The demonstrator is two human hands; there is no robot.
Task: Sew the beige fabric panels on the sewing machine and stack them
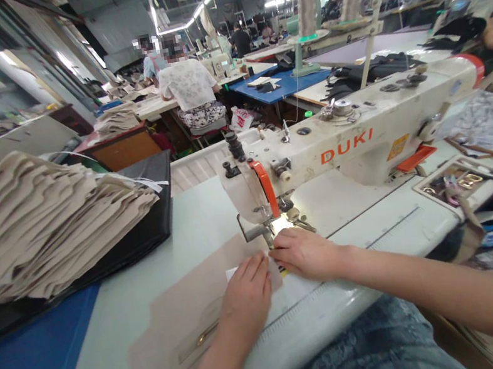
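Note:
A flat beige fabric piece lies on the sewing machine table, one end under the needle area of a white sewing machine. My left hand rests on the fabric, fingers stretched and close together, beside a small white strip. Close to the presser foot, my right hand has its fingers bent and pressed together at the fabric's edge. Its fingertips nearly meet those of my left hand; what lies between them is mostly hidden. A zipper with a gold-coloured pull shows in the fabric near my left wrist.
A tall stack of beige fabric pieces lies on a black sheet at left. To the right sits a tray of small metal parts. Thread cones stand behind the machine. Another person sits at a table farther back.

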